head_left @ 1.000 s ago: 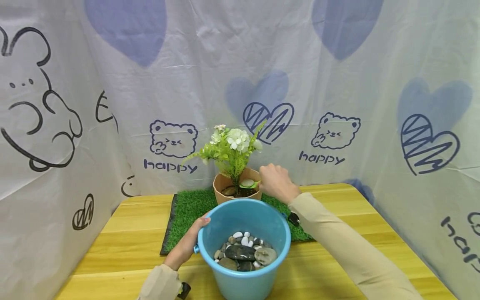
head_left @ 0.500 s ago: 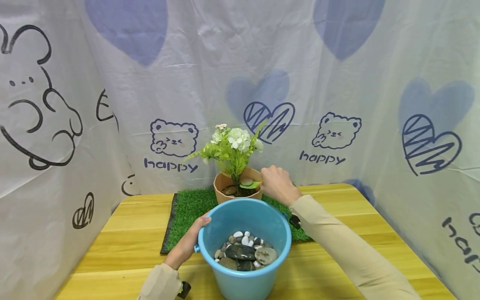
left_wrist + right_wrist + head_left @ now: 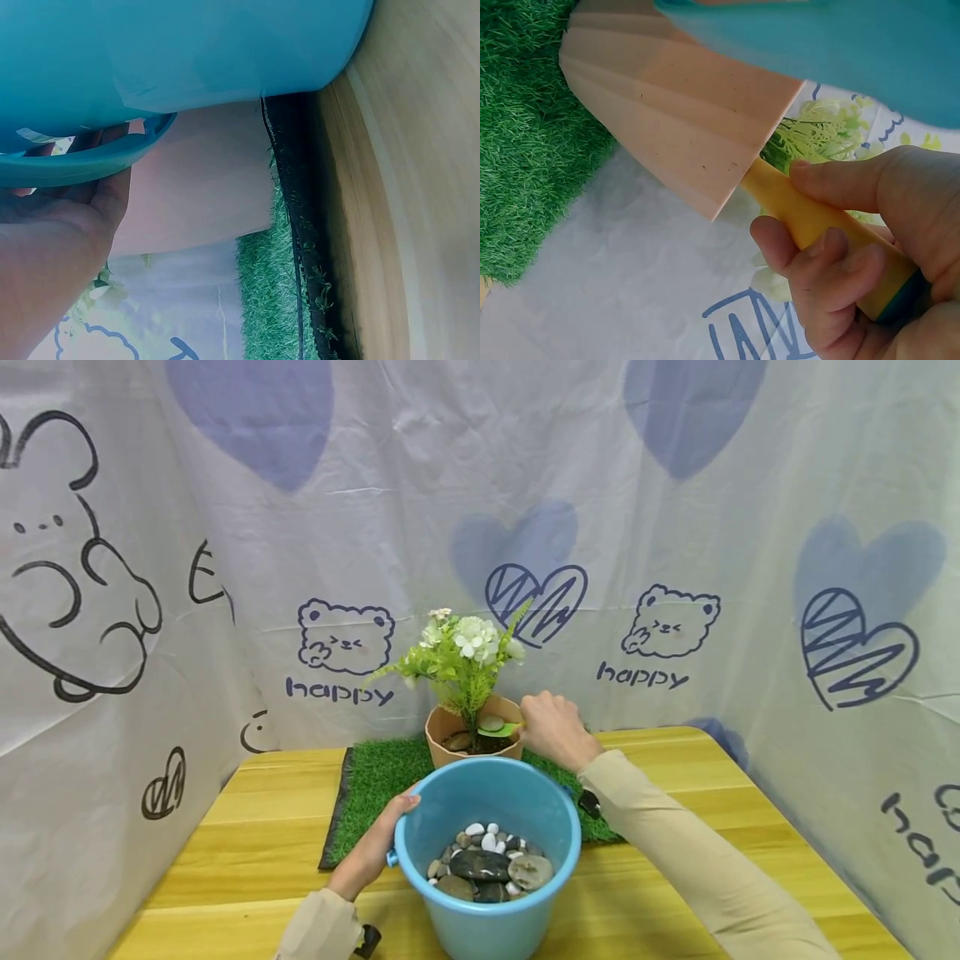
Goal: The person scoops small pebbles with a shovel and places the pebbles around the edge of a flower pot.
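My right fingers curl round yellow handle; green blade, stone atop, left of them inside pot. Left fingers hold bucket; surface edge well right of both.

Below the fingers lies a green turf mat on a wooden table; beyond them hangs a white curtain printed with hearts and bears.

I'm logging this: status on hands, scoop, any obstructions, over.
Left hand holds blue bucket. Right hand grips yellow scoop handle; green blade in pot, pale stone on it. Bucket hides pot's base in head view.
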The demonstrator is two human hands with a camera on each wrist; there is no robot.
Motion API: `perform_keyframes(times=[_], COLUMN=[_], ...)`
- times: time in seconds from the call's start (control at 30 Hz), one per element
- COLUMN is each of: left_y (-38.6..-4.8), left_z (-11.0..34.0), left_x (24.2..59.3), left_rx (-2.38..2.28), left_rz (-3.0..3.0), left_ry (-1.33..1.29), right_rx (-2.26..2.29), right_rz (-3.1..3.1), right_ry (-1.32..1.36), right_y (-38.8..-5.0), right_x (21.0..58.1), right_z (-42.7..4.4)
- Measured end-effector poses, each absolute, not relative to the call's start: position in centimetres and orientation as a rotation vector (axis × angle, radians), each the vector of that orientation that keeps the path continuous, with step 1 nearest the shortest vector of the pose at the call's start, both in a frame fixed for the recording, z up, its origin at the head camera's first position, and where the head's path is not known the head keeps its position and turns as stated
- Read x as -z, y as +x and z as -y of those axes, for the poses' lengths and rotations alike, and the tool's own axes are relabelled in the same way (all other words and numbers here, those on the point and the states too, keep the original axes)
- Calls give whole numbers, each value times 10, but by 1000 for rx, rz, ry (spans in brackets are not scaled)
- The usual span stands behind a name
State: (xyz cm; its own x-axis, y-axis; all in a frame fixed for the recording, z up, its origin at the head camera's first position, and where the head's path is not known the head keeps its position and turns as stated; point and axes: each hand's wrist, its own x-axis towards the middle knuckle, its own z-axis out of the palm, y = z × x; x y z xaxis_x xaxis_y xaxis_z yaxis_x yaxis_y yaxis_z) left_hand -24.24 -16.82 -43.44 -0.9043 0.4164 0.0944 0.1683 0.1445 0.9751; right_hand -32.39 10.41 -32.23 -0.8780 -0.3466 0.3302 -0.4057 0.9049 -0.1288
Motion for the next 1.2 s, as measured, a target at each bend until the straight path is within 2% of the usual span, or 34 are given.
perform_keyframes(times=[1.2], left_y=[-241], left_z=[167], left_x=[434], left_rx=[-1858], left_rz=[-2219], left_ry=[609], right_rx=[-281], right_rz=[2805], right_ry=[579], right_y=[-326], right_x=[309], right_z=[-104])
